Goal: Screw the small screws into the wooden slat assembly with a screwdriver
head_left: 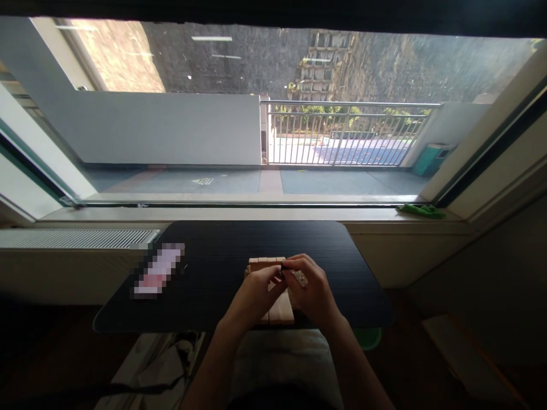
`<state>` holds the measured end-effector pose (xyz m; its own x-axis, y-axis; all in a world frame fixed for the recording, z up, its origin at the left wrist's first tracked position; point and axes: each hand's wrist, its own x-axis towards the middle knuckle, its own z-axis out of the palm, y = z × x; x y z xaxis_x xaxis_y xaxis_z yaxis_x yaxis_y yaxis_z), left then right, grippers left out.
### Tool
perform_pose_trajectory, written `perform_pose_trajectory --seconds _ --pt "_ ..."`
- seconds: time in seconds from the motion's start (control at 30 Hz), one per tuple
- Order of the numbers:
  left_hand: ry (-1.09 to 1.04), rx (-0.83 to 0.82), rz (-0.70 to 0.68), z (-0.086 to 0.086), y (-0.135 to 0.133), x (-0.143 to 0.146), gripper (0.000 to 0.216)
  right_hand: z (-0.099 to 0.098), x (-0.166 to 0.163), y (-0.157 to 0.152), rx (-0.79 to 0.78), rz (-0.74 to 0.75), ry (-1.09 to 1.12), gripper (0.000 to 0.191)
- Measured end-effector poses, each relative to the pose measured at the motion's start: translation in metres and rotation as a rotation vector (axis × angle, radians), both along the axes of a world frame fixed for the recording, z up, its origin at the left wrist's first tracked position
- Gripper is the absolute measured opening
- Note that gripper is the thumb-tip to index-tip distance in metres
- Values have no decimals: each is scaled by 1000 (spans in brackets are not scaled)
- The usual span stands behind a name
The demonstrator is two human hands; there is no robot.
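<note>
My left hand point(258, 290) and my right hand point(311, 285) meet over the near half of a dark table, fingertips almost touching. Pinched between them is a small dark piece point(282, 270), too small for me to name. Right below lies a low group of pale wooden blocks point(281, 310), set side by side. Its far edge shows a row of light block ends point(267, 261). Both hands hide the middle of the group, and I cannot tell whether they touch it.
The black tabletop point(213, 245) has rounded corners and stands against a window sill point(256, 214). A blurred-out pinkish flat object point(158, 273) lies on its left side. On the sill at right is a green cloth point(421, 211). A radiator point(77, 238) is at left.
</note>
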<state>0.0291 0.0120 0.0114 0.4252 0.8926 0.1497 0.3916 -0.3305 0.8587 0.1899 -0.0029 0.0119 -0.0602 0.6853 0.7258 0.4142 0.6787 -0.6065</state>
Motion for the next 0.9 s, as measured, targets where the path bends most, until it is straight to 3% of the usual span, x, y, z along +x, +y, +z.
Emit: perform_pose_trajectory --seconds 0.3,0.63,0.9 --pt "79 35 83 1 4 -1 22 -2 -3 1 4 16 12 18" --pt "88 128 9 2 6 2 21 -1 0 -3 19 -1 46 22" --pt "109 119 18 0 4 2 24 -1 1 -6 -77 -2 42 23"
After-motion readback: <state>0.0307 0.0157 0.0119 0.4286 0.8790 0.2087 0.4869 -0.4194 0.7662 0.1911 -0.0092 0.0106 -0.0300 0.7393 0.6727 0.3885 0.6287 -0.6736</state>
